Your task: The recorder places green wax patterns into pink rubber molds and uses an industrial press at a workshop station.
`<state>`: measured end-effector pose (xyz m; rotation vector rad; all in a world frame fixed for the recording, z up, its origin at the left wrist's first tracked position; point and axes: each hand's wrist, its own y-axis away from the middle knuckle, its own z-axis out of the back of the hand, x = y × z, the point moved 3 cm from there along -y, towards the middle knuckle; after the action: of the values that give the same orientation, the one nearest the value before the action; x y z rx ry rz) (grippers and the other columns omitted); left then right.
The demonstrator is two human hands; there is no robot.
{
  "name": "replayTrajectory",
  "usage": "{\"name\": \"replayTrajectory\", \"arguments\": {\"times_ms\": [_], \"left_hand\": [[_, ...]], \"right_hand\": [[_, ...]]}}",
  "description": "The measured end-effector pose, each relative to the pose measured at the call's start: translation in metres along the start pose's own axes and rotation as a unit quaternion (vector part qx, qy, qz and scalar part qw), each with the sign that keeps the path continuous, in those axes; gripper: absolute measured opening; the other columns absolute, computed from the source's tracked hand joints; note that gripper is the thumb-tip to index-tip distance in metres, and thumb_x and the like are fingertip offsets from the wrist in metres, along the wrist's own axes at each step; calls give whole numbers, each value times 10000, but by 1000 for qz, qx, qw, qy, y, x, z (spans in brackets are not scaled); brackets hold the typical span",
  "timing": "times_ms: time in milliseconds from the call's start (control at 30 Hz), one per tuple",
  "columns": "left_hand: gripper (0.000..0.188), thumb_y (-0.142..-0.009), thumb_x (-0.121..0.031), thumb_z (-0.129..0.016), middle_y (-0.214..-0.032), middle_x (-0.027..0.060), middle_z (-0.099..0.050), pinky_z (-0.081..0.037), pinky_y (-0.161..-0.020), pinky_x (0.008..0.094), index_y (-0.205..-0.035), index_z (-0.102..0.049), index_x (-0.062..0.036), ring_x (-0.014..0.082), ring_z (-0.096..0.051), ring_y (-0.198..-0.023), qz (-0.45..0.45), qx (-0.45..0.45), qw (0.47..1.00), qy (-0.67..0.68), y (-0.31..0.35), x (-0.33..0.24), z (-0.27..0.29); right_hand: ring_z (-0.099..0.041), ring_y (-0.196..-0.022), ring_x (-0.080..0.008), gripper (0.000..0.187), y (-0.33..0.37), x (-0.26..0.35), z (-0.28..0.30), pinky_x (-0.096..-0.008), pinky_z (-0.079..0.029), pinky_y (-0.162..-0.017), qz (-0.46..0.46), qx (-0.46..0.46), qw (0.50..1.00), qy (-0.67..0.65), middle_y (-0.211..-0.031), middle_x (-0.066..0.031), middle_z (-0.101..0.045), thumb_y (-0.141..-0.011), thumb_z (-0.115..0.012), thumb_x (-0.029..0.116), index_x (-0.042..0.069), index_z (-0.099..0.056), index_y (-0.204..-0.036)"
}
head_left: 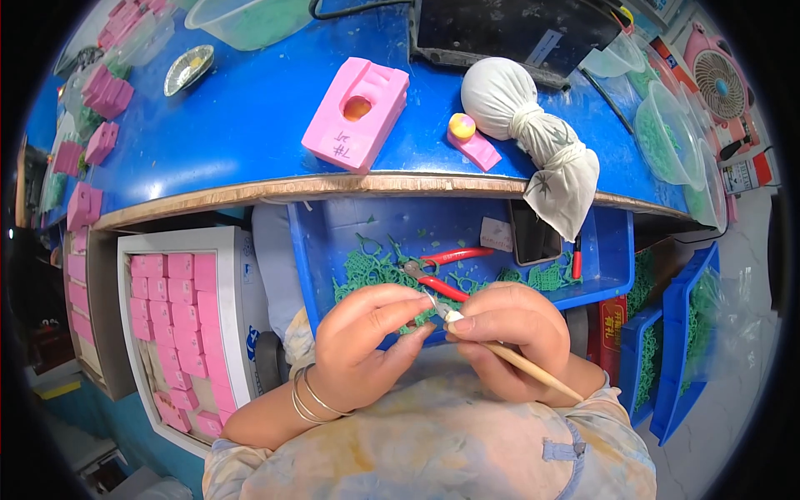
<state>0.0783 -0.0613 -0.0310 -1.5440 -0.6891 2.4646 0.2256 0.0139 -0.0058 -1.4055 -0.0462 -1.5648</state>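
Observation:
Close together over the front of a blue tray (612, 250), my two hands work at a small spot between their fingertips. My left hand (358, 333) is closed in a pinch; what sits between thumb and fingers is too small and covered to make out. In my right hand (521, 337) is a wooden-handled tool (533, 369) with a white wrap and a short metal blade, its tip pointing at my left fingertips. Just beyond lie pliers (454, 290) with red handles, among green openwork pieces (362, 268). A phone (533, 237) and a red pen (577, 262) rest in the tray.
On the blue bench stand a large pink block (329, 137) with a hole, a small pink block (482, 155) with a yellow ball, and a tied white cloth bag (498, 96). Left is a drawer (127, 333) of pink blocks; right, a clear bowl (679, 158) and blue trays (667, 408).

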Motion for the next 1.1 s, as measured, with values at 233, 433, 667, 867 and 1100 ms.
{"name": "replayTrajectory", "arguments": {"times_ms": [233, 433, 667, 867, 1100], "left_hand": [[275, -695, 3, -712, -877, 115, -625, -472, -519, 246, -957, -626, -3, 174, -583, -679, 35, 12, 999, -10, 0, -4, 1], [295, -659, -12, -731, -825, 115, -616, -470, -539, 296, -931, -618, -1, 217, -587, -662, 25, 17, 999, -38, 2, -3, 1], [313, -651, 34, -680, -815, 100, -607, -411, -439, 214, -956, -618, 2, 142, -535, -623, -7, 14, 999, -41, 3, -1, 0], [305, -628, -25, -742, -789, 102, -600, -468, -542, 304, -903, -611, -13, 234, -585, -639, -4, 10, 997, -72, 2, -5, 0], [342, -597, -21, -742, -787, 99, -591, -459, -539, 313, -912, -609, -17, 237, -575, -622, -69, 5, 991, -111, 1, -6, 1]], "right_hand": [[-638, -806, -295, 252, -3, 1, 4, -406, -495, -725, 33, -15, 999, -3, -821, -117, -617, -696, -695, 6, 11, -556, -906], [-648, -843, -299, 252, -1, -2, -4, -435, -513, -780, 27, -31, 999, 0, -820, -128, -625, -678, -702, -3, 5, -543, -873], [-652, -818, -293, 255, -2, 0, -4, -424, -519, -767, 33, -28, 999, 13, -831, -154, -635, -669, -700, -11, 0, -547, -873], [-651, -815, -294, 254, 0, -1, -5, -421, -522, -762, 33, -35, 999, 10, -835, -152, -632, -658, -702, -7, -3, -561, -868], [-644, -815, -291, 260, 1, 0, -7, -398, -518, -726, 44, -20, 998, 40, -842, -151, -627, -644, -707, -9, -5, -575, -867]]}}
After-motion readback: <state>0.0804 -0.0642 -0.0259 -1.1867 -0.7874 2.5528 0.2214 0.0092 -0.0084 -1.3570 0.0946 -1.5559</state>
